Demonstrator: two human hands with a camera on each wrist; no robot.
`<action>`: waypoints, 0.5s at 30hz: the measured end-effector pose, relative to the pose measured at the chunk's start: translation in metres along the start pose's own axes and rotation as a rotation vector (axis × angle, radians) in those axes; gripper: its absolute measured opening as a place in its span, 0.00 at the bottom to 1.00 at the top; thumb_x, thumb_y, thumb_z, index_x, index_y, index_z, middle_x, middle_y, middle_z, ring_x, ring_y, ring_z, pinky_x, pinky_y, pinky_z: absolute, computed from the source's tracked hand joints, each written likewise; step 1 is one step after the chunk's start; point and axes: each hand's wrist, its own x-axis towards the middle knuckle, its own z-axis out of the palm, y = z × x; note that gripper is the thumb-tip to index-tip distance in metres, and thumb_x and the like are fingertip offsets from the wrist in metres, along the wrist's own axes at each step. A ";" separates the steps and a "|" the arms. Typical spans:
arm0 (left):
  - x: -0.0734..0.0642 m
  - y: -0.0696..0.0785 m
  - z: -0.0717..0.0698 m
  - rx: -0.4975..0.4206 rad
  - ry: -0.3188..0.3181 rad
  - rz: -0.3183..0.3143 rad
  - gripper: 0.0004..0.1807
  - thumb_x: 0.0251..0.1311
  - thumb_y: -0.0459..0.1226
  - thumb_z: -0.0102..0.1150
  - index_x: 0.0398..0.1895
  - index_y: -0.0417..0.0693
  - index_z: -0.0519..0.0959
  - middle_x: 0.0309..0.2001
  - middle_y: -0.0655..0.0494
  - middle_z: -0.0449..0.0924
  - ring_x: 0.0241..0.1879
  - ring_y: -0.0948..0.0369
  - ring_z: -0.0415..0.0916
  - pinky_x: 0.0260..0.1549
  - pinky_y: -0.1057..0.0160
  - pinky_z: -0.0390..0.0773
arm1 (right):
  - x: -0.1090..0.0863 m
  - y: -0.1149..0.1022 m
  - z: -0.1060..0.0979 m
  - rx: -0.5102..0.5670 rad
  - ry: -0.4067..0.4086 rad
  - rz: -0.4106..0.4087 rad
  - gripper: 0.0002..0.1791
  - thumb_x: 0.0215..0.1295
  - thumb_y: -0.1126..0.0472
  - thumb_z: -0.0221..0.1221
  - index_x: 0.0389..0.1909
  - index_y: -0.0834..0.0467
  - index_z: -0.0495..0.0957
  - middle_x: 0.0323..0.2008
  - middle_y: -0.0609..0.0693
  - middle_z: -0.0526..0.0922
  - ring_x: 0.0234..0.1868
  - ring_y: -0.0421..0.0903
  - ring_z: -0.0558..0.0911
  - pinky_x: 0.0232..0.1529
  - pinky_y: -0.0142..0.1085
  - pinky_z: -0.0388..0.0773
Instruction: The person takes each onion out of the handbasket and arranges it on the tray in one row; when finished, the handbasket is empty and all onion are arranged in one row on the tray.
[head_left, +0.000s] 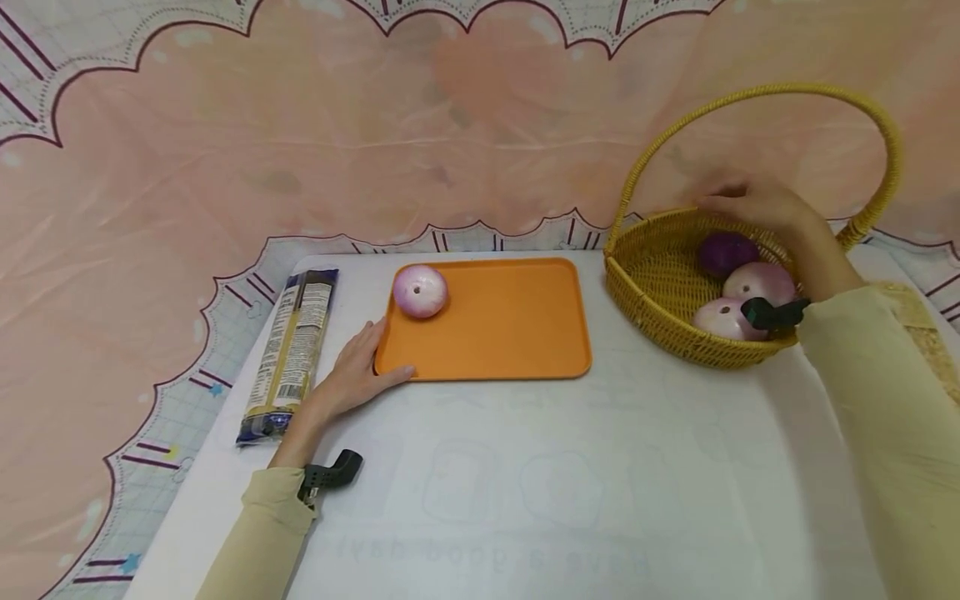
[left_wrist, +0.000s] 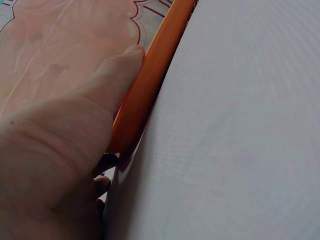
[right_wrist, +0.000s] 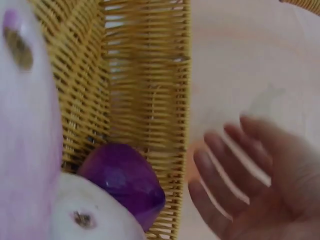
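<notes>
My left hand (head_left: 358,371) rests at the near left corner of an orange tray (head_left: 510,321), fingers along its left side. In the left wrist view its thumb (left_wrist: 122,65) lies against the tray's rim. A pale pink-purple onion (head_left: 420,291) sits at the tray's back left. My right hand (head_left: 765,204) is over the back rim of a yellow wicker basket (head_left: 652,275), its fingers loosely bent and holding nothing. Inside the basket are a glossy dark purple round thing (right_wrist: 122,182) with a pointed tip and two pale onions, one of them (right_wrist: 95,215) showing a brown spot.
A long printed packet (head_left: 292,358) with dark blue ends lies left of the tray, beside my left forearm. The basket's tall handle (head_left: 750,93) arches above my right hand. A patterned pink cloth (head_left: 450,142) hangs behind the white table (head_left: 525,500).
</notes>
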 end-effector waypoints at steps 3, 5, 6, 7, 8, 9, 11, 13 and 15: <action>-0.001 0.000 -0.001 -0.002 -0.003 -0.007 0.54 0.59 0.56 0.60 0.78 0.42 0.43 0.78 0.40 0.42 0.77 0.41 0.35 0.72 0.35 0.39 | -0.002 -0.002 -0.001 0.183 0.070 0.120 0.06 0.67 0.55 0.59 0.36 0.44 0.85 0.28 0.29 0.83 0.31 0.27 0.81 0.33 0.19 0.76; 0.000 0.000 -0.001 -0.004 -0.001 -0.006 0.54 0.59 0.56 0.60 0.78 0.42 0.43 0.78 0.40 0.42 0.77 0.41 0.35 0.72 0.35 0.39 | -0.005 -0.002 -0.001 0.320 0.107 0.166 0.07 0.67 0.56 0.59 0.32 0.44 0.85 0.26 0.33 0.85 0.28 0.30 0.83 0.30 0.21 0.79; 0.000 0.000 0.000 -0.006 0.001 -0.006 0.53 0.59 0.56 0.60 0.78 0.42 0.43 0.78 0.40 0.42 0.77 0.41 0.35 0.72 0.35 0.39 | -0.006 -0.001 -0.001 0.363 0.123 0.177 0.09 0.67 0.57 0.59 0.31 0.44 0.85 0.25 0.34 0.85 0.27 0.31 0.84 0.29 0.22 0.80; 0.000 0.000 0.000 -0.007 0.003 -0.001 0.53 0.59 0.56 0.60 0.78 0.43 0.43 0.78 0.40 0.42 0.77 0.41 0.35 0.72 0.35 0.39 | -0.007 0.000 -0.001 0.388 0.137 0.182 0.09 0.67 0.58 0.59 0.30 0.44 0.86 0.24 0.35 0.85 0.26 0.31 0.84 0.29 0.22 0.80; 0.000 -0.001 0.000 -0.006 0.008 0.004 0.53 0.59 0.56 0.60 0.78 0.43 0.43 0.78 0.40 0.43 0.77 0.41 0.35 0.72 0.35 0.40 | -0.009 0.001 0.000 0.385 0.154 0.187 0.10 0.66 0.59 0.59 0.27 0.44 0.85 0.22 0.34 0.85 0.25 0.31 0.83 0.28 0.22 0.79; 0.001 -0.001 0.001 -0.007 0.010 0.010 0.53 0.59 0.56 0.60 0.78 0.43 0.43 0.78 0.40 0.43 0.77 0.41 0.36 0.72 0.35 0.40 | -0.011 0.003 0.001 0.376 0.171 0.182 0.11 0.66 0.60 0.59 0.26 0.44 0.85 0.22 0.34 0.84 0.25 0.31 0.82 0.28 0.22 0.79; 0.001 -0.002 0.002 -0.006 0.014 0.017 0.53 0.59 0.56 0.60 0.78 0.44 0.43 0.78 0.40 0.44 0.77 0.41 0.36 0.72 0.36 0.40 | -0.014 0.006 0.002 0.305 0.200 0.178 0.13 0.66 0.59 0.59 0.24 0.42 0.85 0.20 0.31 0.83 0.25 0.28 0.80 0.28 0.20 0.77; 0.002 -0.003 0.003 -0.005 0.017 0.019 0.54 0.58 0.56 0.61 0.78 0.45 0.43 0.78 0.40 0.44 0.77 0.41 0.36 0.72 0.36 0.41 | -0.016 0.009 0.004 0.243 0.228 0.180 0.12 0.66 0.58 0.60 0.25 0.41 0.86 0.20 0.27 0.81 0.26 0.26 0.77 0.28 0.18 0.73; 0.003 -0.003 0.003 -0.005 0.016 0.019 0.54 0.58 0.56 0.61 0.78 0.46 0.43 0.78 0.41 0.44 0.77 0.41 0.36 0.72 0.37 0.41 | -0.016 0.012 0.006 0.230 0.247 0.163 0.10 0.65 0.58 0.61 0.28 0.41 0.87 0.23 0.25 0.81 0.28 0.26 0.76 0.30 0.18 0.72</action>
